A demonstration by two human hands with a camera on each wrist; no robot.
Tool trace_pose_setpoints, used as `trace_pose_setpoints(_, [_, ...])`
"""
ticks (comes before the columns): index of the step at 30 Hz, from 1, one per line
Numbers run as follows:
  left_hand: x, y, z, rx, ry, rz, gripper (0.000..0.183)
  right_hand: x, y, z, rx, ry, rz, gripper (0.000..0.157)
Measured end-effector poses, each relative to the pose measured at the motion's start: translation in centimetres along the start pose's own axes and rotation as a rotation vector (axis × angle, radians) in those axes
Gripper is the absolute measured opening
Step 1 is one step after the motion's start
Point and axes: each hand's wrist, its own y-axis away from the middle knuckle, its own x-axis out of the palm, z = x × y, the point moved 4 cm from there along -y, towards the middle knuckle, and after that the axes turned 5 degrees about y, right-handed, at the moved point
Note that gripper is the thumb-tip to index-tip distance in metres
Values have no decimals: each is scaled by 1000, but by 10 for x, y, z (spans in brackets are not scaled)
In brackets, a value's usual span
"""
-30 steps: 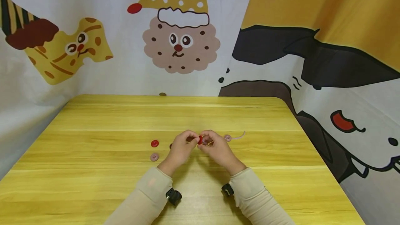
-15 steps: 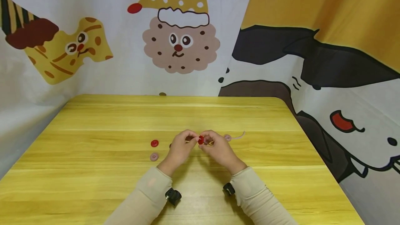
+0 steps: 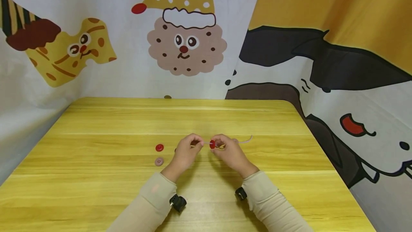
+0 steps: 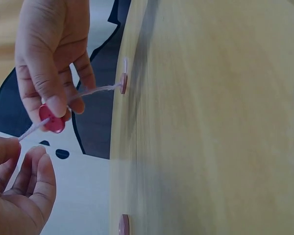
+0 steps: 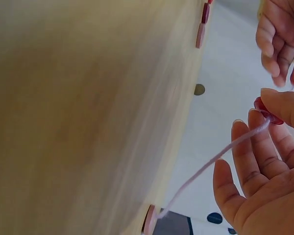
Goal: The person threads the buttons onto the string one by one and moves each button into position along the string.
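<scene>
My right hand [image 3: 229, 152] pinches a red button [image 3: 212, 144] between thumb and fingers at the table's middle. Through it runs a pale pink string [image 4: 35, 128], whose end my left hand [image 3: 187, 152] pinches on the other side. A short stretch of string shows between the hands. From the red button the string [image 5: 206, 169] trails down to a pink button [image 5: 149, 219] on the table. In the head view that pink button is mostly behind the right hand, with a string tail [image 3: 247, 140] beyond it.
Left of the hands lie another red button [image 3: 159, 148] and a pink button [image 3: 159, 161]. A dark button [image 5: 205, 13] sits close by, nearly hidden behind the left hand in the head view. A printed curtain [image 3: 122, 81] hangs behind the wooden table [image 3: 96, 189].
My right hand has moved to the right with the red button, sliding it along the string. A gap with string across it has opened between the hands; the left hand has hardly moved.
</scene>
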Motion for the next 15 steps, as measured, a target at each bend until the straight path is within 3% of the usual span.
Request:
trace_pose_setpoints(7, [-1, 1, 0, -3, 2, -8, 11, -6, -2, -8, 79, 6, 11, 29])
trace_pose_setpoints(15, [-2, 1, -1, -11, 12, -4, 12, -14, -3, -13, 84, 33, 28, 28])
